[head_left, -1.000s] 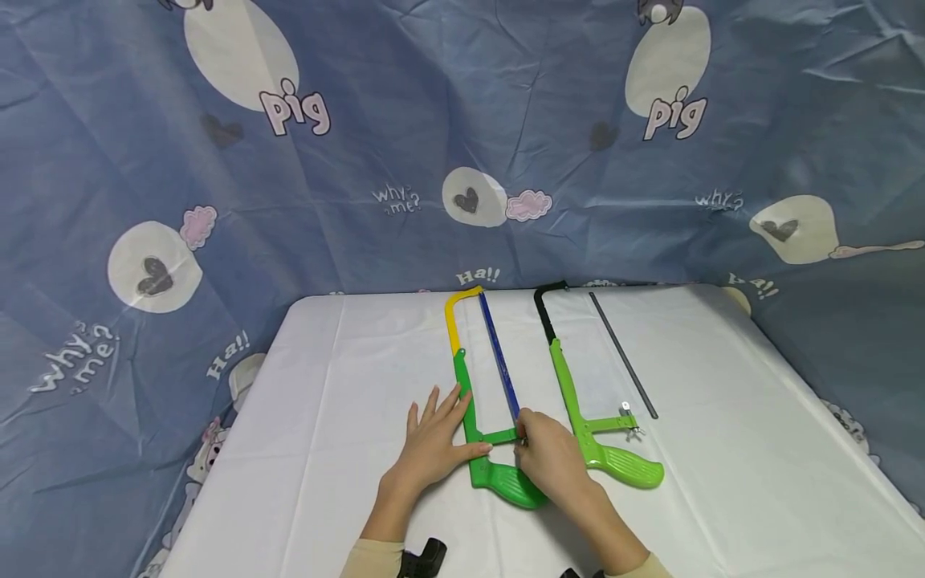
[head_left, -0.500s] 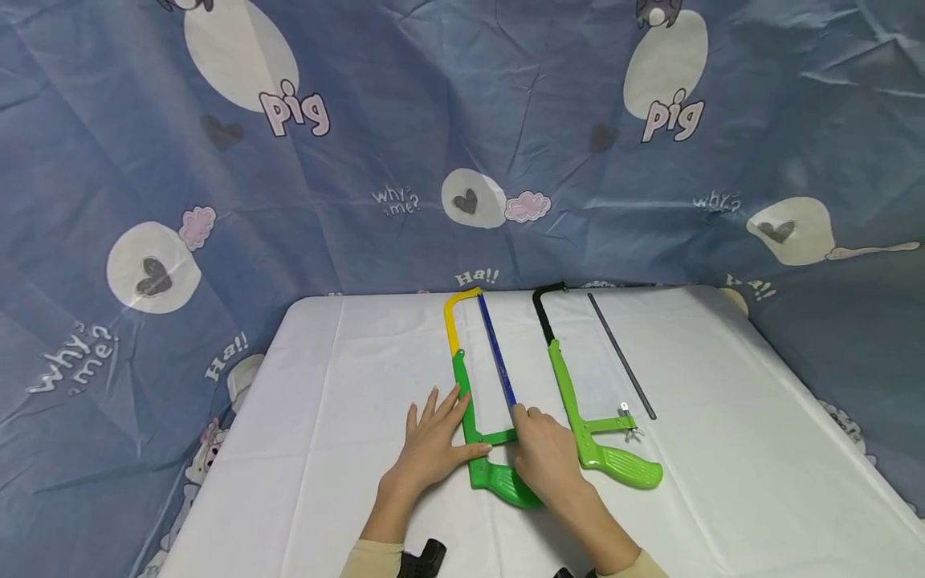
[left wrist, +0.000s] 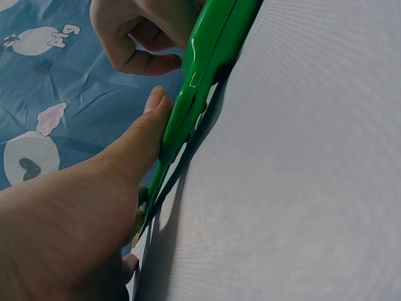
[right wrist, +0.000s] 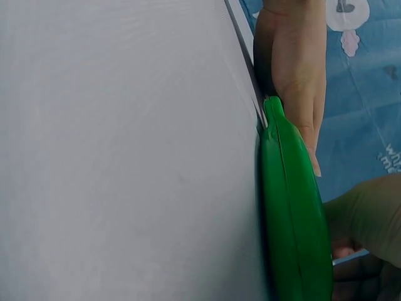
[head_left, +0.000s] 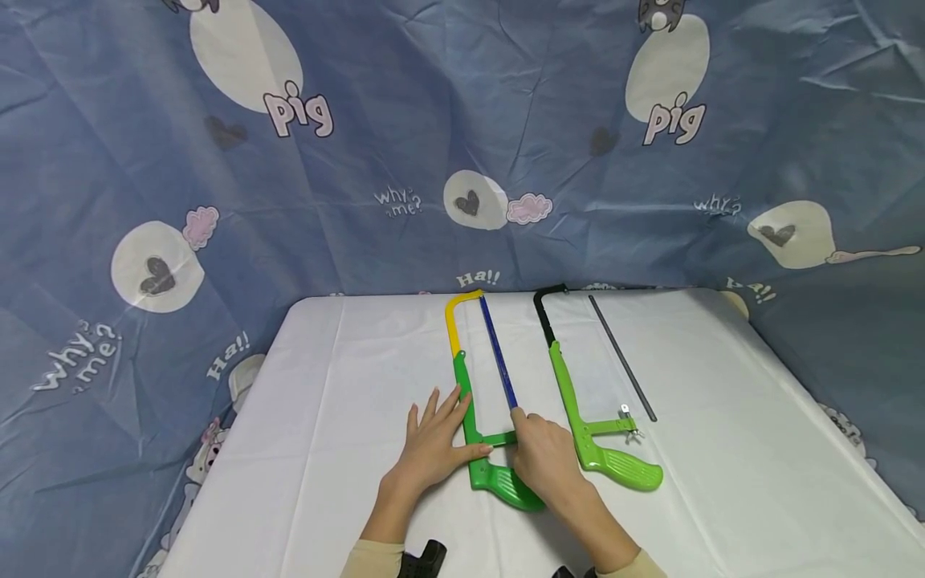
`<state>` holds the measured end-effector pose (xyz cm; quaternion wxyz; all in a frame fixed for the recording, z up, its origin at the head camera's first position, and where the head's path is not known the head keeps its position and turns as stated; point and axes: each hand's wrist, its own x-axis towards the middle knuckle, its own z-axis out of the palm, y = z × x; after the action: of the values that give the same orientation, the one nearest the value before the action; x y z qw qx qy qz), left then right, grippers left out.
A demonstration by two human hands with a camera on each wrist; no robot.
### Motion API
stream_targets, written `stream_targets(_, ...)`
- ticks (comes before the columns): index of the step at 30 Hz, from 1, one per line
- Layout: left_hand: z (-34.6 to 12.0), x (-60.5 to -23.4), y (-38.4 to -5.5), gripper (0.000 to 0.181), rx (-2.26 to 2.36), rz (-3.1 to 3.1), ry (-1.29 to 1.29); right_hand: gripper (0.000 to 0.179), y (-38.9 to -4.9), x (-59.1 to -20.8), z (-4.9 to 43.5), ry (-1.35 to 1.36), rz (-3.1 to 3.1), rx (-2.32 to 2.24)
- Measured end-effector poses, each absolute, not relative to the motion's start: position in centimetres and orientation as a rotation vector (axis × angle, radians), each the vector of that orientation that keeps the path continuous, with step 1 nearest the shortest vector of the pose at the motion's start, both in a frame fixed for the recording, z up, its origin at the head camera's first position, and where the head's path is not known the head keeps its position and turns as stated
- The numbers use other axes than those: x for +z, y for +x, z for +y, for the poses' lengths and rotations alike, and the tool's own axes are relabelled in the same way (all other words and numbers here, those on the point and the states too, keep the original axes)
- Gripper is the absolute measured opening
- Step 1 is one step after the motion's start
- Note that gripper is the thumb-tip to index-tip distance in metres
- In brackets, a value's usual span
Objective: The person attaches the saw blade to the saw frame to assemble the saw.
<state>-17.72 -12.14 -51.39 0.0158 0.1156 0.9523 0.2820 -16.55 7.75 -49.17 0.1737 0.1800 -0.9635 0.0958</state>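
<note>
Tabletop (head_left: 347,361) white, lightly creased; blue printed cloth (head_left: 405,128) behind it and down both sides. Far left of the work: left hand (head_left: 428,453), palm down, fingers spread and fairly straight, not clenched; thumb laid over the frame of the yellow-and-green hacksaw (head_left: 470,421) beside its cross arm (head_left: 499,439), index fingertip on the frame farther up. It presses rather than grasps; left wrist view agrees, thumb flat to the green plastic.

Hacksaw lies flat, roughly mid-table, yellow bow (head_left: 451,321) at the far edge, green handle (head_left: 510,486) toward the person. Blue blade (head_left: 499,353) runs from the bow's tip down to the right hand.

Right hand (head_left: 547,456): fingers curled, gripping this saw at the blade's near end, by the end of the cross arm. Exact part pinched is hidden under the fingers. Handle passes partly beneath the hand.

Just right: second hacksaw (head_left: 567,393), lime green with a black bow (head_left: 543,317), also flat, untouched. Wing nut (head_left: 635,436) visible at its cross arm's end. Its lime handle (head_left: 630,469) points right.

Rightmost: thin grey blade (head_left: 622,358), loose on the cloth, slanting, near the second saw but apart from it.
</note>
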Motion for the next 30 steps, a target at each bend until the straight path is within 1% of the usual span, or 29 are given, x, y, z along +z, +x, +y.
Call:
stream_targets(6, -12.0, -51.3, -17.7, 0.096, 0.875, 2.957, 0.358, 0.019, -16.7, -49.2, 8.1, 0.497, -2.746, 0.376)
stream_targets(13, -12.2, -51.4, -17.6, 0.096, 0.876, 2.952, 0.353, 0.020, -16.8, -49.0, 8.5, 0.426, -2.807, 0.686)
stream_targets(21, -12.3, -51.6, -17.7, 0.096, 0.883, 2.941, 0.367, 0.019, -17.3, -48.9, 9.1, 0.354, -2.833, 0.919)
stream_targets(30, -12.3, -51.5, -17.9, 0.095, 0.873, 2.955, 0.367, 0.019, -17.9, -48.7, 9.9, 0.226, -2.862, 1.282)
